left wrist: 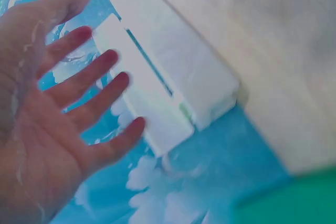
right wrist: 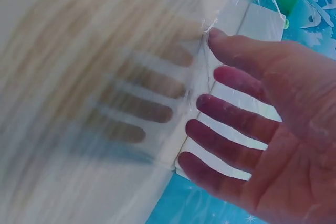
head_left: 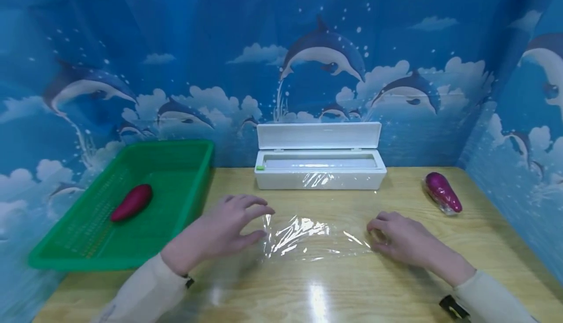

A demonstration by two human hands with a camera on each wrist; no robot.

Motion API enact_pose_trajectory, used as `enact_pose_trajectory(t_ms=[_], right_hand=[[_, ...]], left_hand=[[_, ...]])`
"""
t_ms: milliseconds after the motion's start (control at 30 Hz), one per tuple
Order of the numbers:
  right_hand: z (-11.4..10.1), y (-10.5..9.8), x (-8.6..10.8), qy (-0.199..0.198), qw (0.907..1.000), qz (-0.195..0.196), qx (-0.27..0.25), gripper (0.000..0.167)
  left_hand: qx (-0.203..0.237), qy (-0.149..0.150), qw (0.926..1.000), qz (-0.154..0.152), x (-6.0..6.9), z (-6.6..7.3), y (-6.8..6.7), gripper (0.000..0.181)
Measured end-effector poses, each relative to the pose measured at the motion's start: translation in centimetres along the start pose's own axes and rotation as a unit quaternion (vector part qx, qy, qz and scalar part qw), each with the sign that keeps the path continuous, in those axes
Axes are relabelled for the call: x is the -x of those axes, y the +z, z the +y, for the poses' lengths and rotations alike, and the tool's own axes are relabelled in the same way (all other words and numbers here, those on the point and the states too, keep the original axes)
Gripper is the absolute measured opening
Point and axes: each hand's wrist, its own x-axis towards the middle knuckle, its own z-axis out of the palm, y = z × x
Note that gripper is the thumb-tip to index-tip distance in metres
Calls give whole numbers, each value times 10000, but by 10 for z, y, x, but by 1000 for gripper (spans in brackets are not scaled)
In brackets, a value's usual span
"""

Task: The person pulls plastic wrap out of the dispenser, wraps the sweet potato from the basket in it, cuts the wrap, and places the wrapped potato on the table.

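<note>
A sheet of clear plastic film [head_left: 303,235] lies on the table, reaching back toward a white box [head_left: 321,180] with its lid raised. My left hand [head_left: 228,225] hovers at the film's left edge, thumb and fingers apart; the left wrist view shows the hand [left wrist: 68,93] spread with nothing gripped. At the film's right edge is my right hand [head_left: 404,240]. In the right wrist view the hand's [right wrist: 268,114] fingers are fairly straight and the thumb tip meets the film; whether it presses on it I cannot tell.
On the left, a green basket [head_left: 193,201] holds a purple-red, elongated vegetable [head_left: 133,203]. A similar purple one [head_left: 442,192], wrapped in shiny film, lies at the table's right. A blue dolphin-print backdrop [head_left: 228,30] stands behind the table [head_left: 352,289].
</note>
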Motion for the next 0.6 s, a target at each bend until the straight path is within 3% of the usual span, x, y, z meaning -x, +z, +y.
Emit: enact_pose_trajectory(t_ms=[100,167,267,333,600], right_hand=[[2,1,2,-14,9998,-189,5,36],[3,1,2,-44,9997,-256,-31,40],[5,1,2,-100,9996,-267,-14,43],[5,2,2,-132,9996,-244,2,44],[4,4,4,-74,9997,-204,-55,44]], left_hand=[[-710,479,9948,556,1,-7,-19,42],[-1175,795,9856,922,1,-14,-30,43],[-1806,1029,9699,1267,2,-24,-45,48],[-2104,1028,9627,1358,3,-31,-52,51],[-2871,419,9482,1294,10,-68,-67,63]])
